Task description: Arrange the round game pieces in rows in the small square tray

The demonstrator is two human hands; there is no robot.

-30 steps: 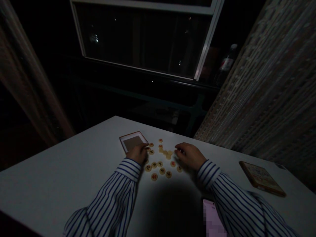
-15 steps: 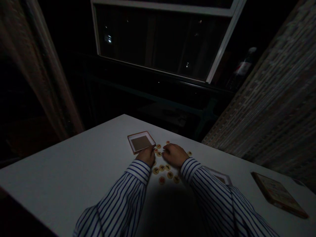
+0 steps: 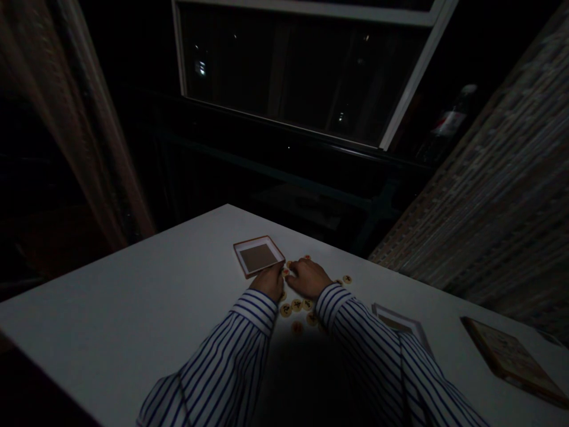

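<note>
Round wooden Chinese chess pieces with dark or red characters lie scattered on the white table around my hands. My left hand rests beside the near right corner of a shallow open box with a brown bottom; its fingers are mostly hidden by the hand itself. Across a narrow gap, my right hand lies low over the pieces, fingers curled inward, hiding what is under them. A red-marked chess piece shows between the two hands. Both arms wear blue-striped white sleeves.
Beyond my right forearm lies another shallow tray, partly covered by the sleeve. A flat patterned box is at the table's right. A bottle stands by the window. Curtains hang on both sides. The light is dim.
My right hand has moved left, closer to my left hand, and now covers some pieces that showed between them. The view has shifted slightly.
</note>
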